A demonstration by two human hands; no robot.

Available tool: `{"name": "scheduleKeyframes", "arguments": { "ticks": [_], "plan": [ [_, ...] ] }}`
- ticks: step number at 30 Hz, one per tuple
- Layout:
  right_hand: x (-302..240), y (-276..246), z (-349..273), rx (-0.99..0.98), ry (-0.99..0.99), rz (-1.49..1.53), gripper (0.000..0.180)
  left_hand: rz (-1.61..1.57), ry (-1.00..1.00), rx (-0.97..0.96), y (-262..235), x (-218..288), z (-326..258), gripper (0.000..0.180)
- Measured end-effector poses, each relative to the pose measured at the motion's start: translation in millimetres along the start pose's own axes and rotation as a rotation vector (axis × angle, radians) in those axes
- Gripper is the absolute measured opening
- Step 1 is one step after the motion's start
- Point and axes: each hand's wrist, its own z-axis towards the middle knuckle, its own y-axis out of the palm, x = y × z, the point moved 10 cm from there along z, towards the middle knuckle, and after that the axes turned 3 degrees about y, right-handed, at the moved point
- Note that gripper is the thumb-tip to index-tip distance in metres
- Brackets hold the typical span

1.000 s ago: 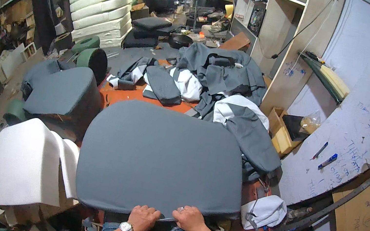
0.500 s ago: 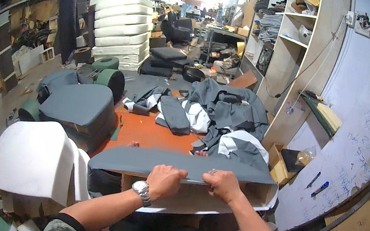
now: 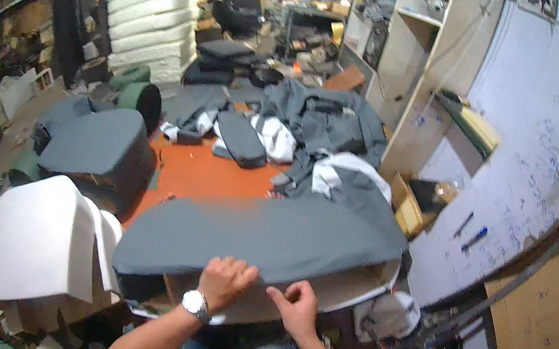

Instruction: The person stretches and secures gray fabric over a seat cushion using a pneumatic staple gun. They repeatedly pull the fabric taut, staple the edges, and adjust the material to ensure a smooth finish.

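Left hand: your left hand [image 3: 226,283] (watch [image 3: 195,302] on its wrist) is curled closed on the near rim of the grey cover [image 3: 261,235], left of its middle.
Right hand: your right hand [image 3: 297,308] is at the same rim, just beside the left, thumb and forefinger close together (cannot tell whether cloth is between them).
Grey cover: lies over the top of a pale box-like frame [image 3: 349,288], at the near edge of the orange surface [image 3: 208,175]; the frame's open side faces you.
White padded piece: the white padded piece [image 3: 35,244] stands left of the cover, near the surface's near left corner.
Grey seat: the grey seat [image 3: 95,138] is by the surface's left edge, beyond the white piece.
Cloth heap: grey and white cloth [image 3: 334,120] lies crumpled toward the far right corner.
Wooden box: an open wooden box [image 3: 411,214] is off the right edge, near the wall.
Foam stack: white slabs [image 3: 150,17] rise past the far left corner.
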Motion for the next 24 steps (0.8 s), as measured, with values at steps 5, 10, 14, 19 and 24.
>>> {"name": "scheduleKeyframes", "arguments": {
  "ticks": [5, 10, 14, 19, 24],
  "plan": [
    [31, 25, 6, -0.243, 0.555, 0.697, 0.05, -0.035, -0.018, 0.057, -9, 5, 2, 0.009],
    [45, 22, 14, -0.119, 0.443, 0.545, 0.052, -0.013, -0.039, 0.1, -10, 3, 1, 0.012],
    [83, 29, 16, -0.124, 0.303, 0.31, 0.06, -0.01, -0.065, 0.121, -14, 6, -4, 0.014],
    [83, 31, 49, -0.108, -0.116, -0.006, 0.046, -0.279, -0.313, -0.262, -8, -12, 10, 0.018],
    [86, 34, 57, -0.195, -0.014, 0.172, 0.026, -0.482, -0.181, -0.246, 4, -22, 70, 0.061]
  ]
}}
